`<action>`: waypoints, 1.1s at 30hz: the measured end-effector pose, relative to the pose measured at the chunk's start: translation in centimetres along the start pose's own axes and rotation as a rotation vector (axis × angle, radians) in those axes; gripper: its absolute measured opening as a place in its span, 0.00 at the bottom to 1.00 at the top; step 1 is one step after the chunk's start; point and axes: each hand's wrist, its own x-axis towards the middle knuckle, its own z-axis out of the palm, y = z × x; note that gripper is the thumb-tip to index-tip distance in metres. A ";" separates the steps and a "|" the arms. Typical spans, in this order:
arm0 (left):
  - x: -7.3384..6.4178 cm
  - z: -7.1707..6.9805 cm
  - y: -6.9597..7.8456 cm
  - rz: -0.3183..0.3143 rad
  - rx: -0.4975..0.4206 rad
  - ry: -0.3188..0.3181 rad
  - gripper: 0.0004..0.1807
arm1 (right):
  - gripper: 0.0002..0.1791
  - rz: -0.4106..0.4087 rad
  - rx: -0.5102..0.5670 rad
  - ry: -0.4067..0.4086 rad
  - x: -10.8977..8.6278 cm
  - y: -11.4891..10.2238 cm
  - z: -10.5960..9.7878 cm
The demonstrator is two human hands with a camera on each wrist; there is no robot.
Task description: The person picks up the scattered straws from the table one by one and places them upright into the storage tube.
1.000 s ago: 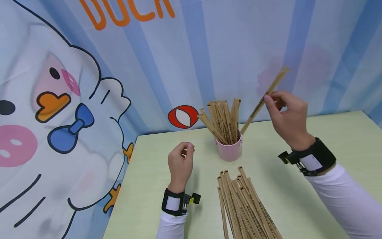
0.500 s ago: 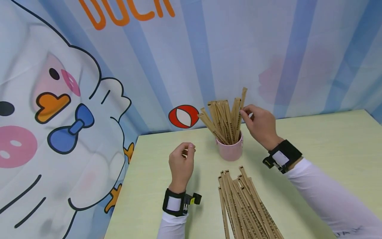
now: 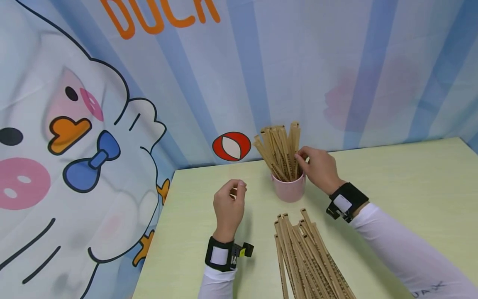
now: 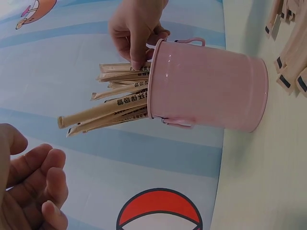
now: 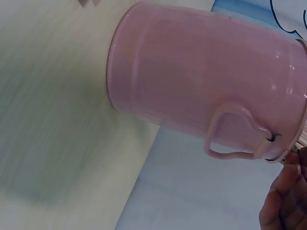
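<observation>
A small pink metal bucket [image 3: 289,192] with side handles stands upright near the back of the table, full of paper-wrapped straws [image 3: 277,149]. At its right rim my right hand [image 3: 320,169] pinches a wrapped straw between thumb and forefinger, low among the others. In the left wrist view the right thumb and fingers [image 4: 138,57] press against the straws by the rim; in the right wrist view the fingertips are partly cut off. Left of the bucket, my left hand [image 3: 228,209] hovers with loosely curled fingers, holding nothing.
A loose pile of wrapped straws [image 3: 308,257] lies in front of the bucket on the pale green table [image 3: 403,187]. Right behind the table hangs a blue striped cloth [image 3: 310,62] with a cartoon duck [image 3: 123,199] at left.
My right hand has brought a straw leftward from the bucket's right side and lowered it in among the others. My left hand has stayed about where it was.
</observation>
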 end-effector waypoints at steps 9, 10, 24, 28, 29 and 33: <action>-0.2 0.2 -0.1 -0.006 0.005 -0.011 0.12 | 0.13 0.032 0.024 -0.038 -0.3 0.2 -0.7; -0.2 0.2 -0.1 -0.008 0.006 -0.011 0.12 | 0.14 0.042 0.033 -0.037 -0.5 0.3 -0.9; -0.1 0.1 0.2 -0.021 0.023 -0.045 0.12 | 0.15 0.155 0.091 0.096 -6.3 2.7 -5.5; -0.2 0.0 0.3 -0.025 0.030 -0.050 0.12 | 0.14 0.141 0.115 0.136 -7.2 2.8 -6.1; -0.2 0.0 0.3 -0.025 0.031 -0.050 0.12 | 0.14 0.139 0.118 0.141 -7.3 2.8 -6.2; -0.3 0.0 0.3 -0.028 0.034 -0.058 0.12 | 0.13 0.146 0.119 0.158 -7.7 2.8 -6.5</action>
